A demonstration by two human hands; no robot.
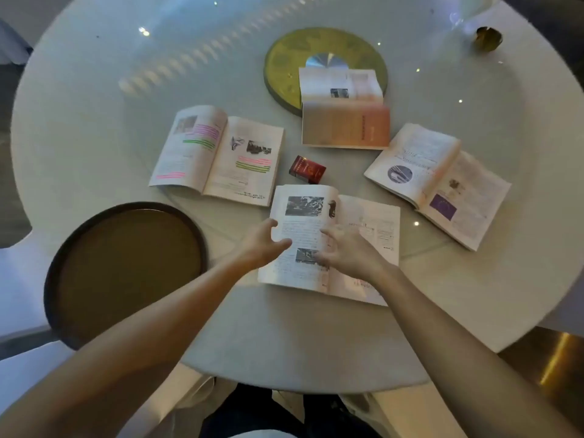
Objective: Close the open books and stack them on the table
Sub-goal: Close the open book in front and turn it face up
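Reaching hands (303,248) curled, over open book (363,216)

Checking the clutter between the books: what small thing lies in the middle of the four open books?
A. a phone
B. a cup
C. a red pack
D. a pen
C: a red pack lies on the table, just beyond the near book.

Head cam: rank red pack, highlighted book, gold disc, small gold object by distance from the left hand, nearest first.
From the left hand:
1. Red pack, just beyond the near book.
2. Highlighted book, far-left; close to the pack, so that ranking is loose.
3. Gold disc, table centre.
4. Small gold object, far right edge.
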